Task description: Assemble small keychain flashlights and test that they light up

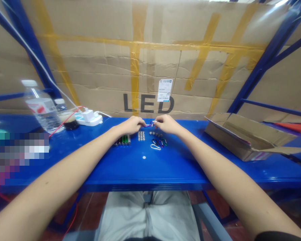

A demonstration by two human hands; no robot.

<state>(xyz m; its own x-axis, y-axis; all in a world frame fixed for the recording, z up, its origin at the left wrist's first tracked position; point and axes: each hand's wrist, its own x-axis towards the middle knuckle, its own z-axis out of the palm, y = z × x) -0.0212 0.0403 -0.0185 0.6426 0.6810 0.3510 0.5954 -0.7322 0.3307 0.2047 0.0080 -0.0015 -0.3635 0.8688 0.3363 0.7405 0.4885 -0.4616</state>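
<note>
Both my arms reach out over a blue table (pixel 145 167). My left hand (pixel 131 125) and my right hand (pixel 165 124) meet at the far middle, fingers pinched on a small purple carabiner (pixel 148 125) held between them. Just below the hands lie a row of small green and silver tubes (pixel 122 140), a block of small silver round cells (pixel 141 135), a cluster of small dark metal parts (pixel 156 134) and several loose carabiners (pixel 158 144).
An open cardboard box (pixel 243 139) lies at the right. At the left stand two plastic bottles (pixel 42 108), a white power strip with a charger (pixel 89 117) and a red cable. A taped cardboard wall marked LED rises behind, between blue shelf posts.
</note>
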